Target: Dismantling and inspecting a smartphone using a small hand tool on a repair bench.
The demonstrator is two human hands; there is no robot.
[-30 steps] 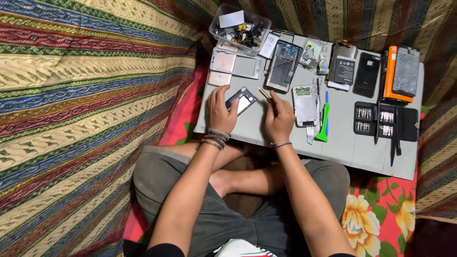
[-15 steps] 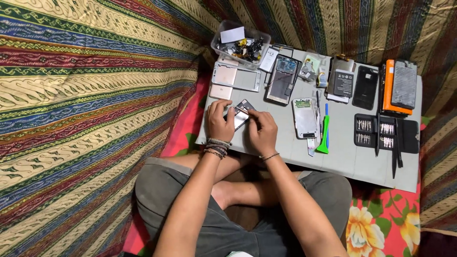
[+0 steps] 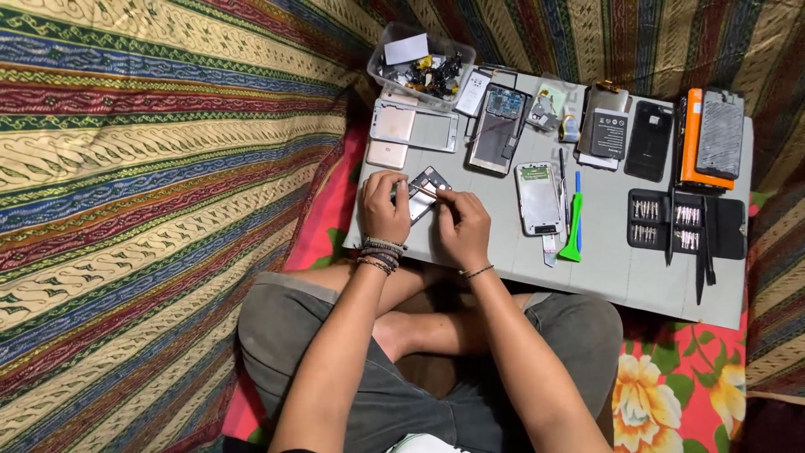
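I sit cross-legged at a low grey board [image 3: 612,268]. My left hand [image 3: 384,208], with bead bracelets on the wrist, grips the left edge of a small opened phone frame [image 3: 426,189] lying near the board's front left. My right hand [image 3: 461,226] pinches a thin tool [image 3: 428,192] whose tip rests on the frame's inner side. Both hands touch the frame from either side.
More phone parts lie on the board: a silver back cover [image 3: 414,126], an open phone body [image 3: 498,128], a white-framed phone [image 3: 538,197], a battery [image 3: 610,132], a black cover [image 3: 649,141], an orange case [image 3: 693,143], a bit set [image 3: 683,225], a green pry tool [image 3: 573,228]. A clear parts tub [image 3: 419,69] stands behind.
My right hand has drawn in over the small frame and now holds a thin tool against it. The left hand keeps its grip. The view shifted slightly.
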